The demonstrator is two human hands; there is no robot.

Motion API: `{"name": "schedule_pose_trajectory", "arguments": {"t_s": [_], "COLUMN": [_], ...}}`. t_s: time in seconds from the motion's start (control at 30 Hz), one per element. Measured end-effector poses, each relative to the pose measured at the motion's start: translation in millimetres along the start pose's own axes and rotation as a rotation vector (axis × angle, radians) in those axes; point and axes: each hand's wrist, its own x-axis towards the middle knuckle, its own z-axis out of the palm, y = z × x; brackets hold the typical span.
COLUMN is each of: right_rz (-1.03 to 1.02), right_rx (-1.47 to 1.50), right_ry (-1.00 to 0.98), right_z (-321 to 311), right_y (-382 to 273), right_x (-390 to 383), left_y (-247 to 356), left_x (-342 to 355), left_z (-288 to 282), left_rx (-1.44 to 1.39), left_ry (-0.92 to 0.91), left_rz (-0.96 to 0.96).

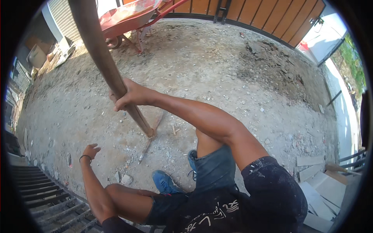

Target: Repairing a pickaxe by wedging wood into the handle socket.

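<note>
My right hand [134,94] is wrapped round the wooden handle of a pickaxe [101,58]. The handle slants from the top left of the view down to the ground. At its foot, the narrow metal head [146,148] rests on the dirt, one arm pointing toward me and the other away. My left hand [91,150], with a dark band at the wrist, hangs in the air above the ground on the left. It holds nothing, its fingers loosely bent and a little apart. My blue shoes [165,181] stand close to the pickaxe head.
A red wheelbarrow [128,19] stands far left of centre, before a brown slatted gate [268,17]. Dark broken soil [272,70] lies at the far right. Metal bars [42,190] run along the near left; flat tile pieces [324,188] are stacked at the near right.
</note>
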Motion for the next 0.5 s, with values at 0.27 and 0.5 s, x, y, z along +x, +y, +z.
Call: {"name": "schedule_pose_trajectory", "arguments": {"t_s": [0.27,0.5], "right_rz": [0.017,-0.001], "right_rx": [-0.038,-0.023], "right_ry": [0.051,0.034], "right_z": [-15,-10], "right_y": [1,2], "right_x": [-13,-9], "left_y": [32,9], "left_x": [14,21], "left_z": [14,9], "left_rx": [-0.069,-0.113], "left_ry": [-0.145,-0.128], "left_rz": [-0.09,-0.109]}}
